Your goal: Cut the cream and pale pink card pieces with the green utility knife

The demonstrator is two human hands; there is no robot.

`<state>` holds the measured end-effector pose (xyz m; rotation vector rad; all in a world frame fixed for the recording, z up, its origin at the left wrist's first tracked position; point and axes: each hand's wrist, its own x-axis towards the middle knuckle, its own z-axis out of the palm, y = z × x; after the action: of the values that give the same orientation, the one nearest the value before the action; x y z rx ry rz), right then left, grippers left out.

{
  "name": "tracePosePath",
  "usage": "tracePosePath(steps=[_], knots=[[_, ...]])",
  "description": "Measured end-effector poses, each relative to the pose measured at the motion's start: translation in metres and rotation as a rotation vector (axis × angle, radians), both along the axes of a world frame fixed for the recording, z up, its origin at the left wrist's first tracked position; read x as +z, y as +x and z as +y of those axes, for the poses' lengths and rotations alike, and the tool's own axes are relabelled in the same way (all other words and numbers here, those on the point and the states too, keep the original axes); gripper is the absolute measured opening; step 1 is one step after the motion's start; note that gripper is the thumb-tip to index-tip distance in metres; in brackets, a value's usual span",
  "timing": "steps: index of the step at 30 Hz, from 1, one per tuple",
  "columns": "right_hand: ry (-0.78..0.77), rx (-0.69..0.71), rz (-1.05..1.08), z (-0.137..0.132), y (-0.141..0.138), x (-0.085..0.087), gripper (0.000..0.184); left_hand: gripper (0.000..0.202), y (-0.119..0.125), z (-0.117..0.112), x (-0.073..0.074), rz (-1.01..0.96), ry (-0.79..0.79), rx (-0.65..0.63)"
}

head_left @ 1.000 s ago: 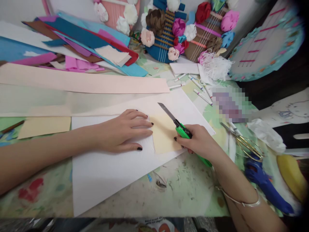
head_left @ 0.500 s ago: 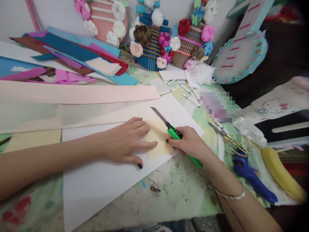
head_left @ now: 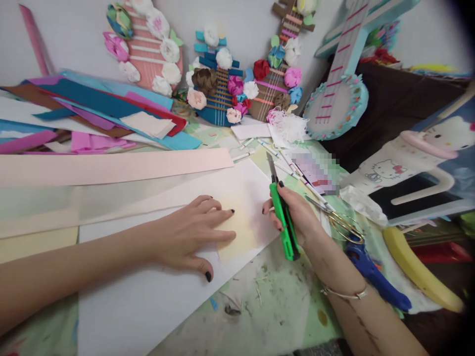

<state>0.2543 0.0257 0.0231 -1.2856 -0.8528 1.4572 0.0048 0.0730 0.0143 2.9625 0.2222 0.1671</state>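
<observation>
My left hand (head_left: 196, 232) lies flat with its fingers spread, pressing on a pale yellow piece of paper (head_left: 243, 232). Beneath both is a large white sheet (head_left: 148, 306) on the table. A green utility knife (head_left: 284, 222) is gripped in my right hand (head_left: 297, 212), its blade out and pointing up and away from me. The knife is raised over the right edge of the white sheet. Just beyond my left hand run long strips, a pale pink strip (head_left: 111, 165) and a translucent whitish strip (head_left: 111, 200).
Colored paper (head_left: 111, 109) is piled at the back left. Flower-decorated paper guitars (head_left: 218, 99) lean on the wall. At the right are several markers (head_left: 285, 170), gold-handled scissors (head_left: 345, 225), a blue glue gun (head_left: 378, 279), a banana (head_left: 421, 269) and a cup with a handle (head_left: 393, 165).
My right hand has lifted and turned the knife more upright, to the right of the yellow paper. My left hand remains on the paper. The view has tilted up and to the right.
</observation>
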Motion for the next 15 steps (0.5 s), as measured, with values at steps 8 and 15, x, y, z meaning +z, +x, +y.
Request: tracePosePath(steps=[8, 15], knots=[[0.007, 0.034, 0.127, 0.0, -0.007, -0.003, 0.024, 0.056, 0.004, 0.007, -0.005, -0.128, -0.009, -0.059], [0.075, 0.146, 0.133, -0.001, -0.004, -0.012, 0.054, 0.069, 0.005, 0.008, -0.011, -0.112, -0.031, -0.048]])
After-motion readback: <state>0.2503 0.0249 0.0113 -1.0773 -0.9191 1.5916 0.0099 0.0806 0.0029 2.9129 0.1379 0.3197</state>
